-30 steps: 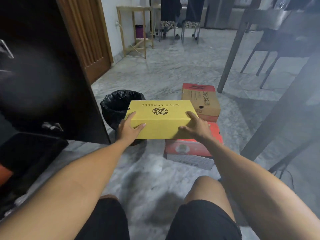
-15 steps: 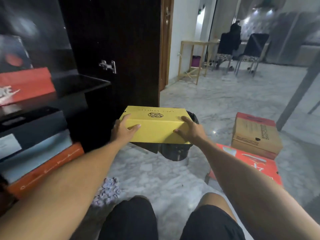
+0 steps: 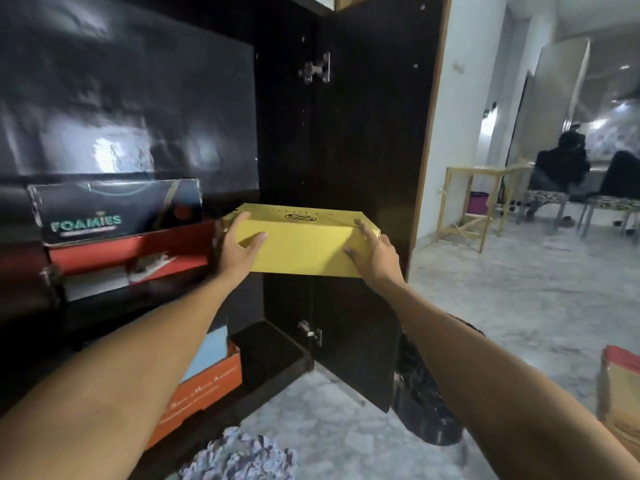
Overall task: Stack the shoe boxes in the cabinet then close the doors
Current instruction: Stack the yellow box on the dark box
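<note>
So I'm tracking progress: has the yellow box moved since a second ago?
Yes. The yellow box, gripped by left hand and right hand, has gone from above the floor boxes up and left, beside the cabinet's red box.

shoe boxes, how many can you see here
6: yellow box in both hands; FOAMIES box, red box, blue box, orange box in cabinet; brown box on floor. Others may be hidden.

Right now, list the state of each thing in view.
Yellow box: closed, held in the air.
Left hand: grips its left end.
Right hand: grips its right end.
Cabinet door: open.
Foamies box: closed, stacked on the red box.
</note>
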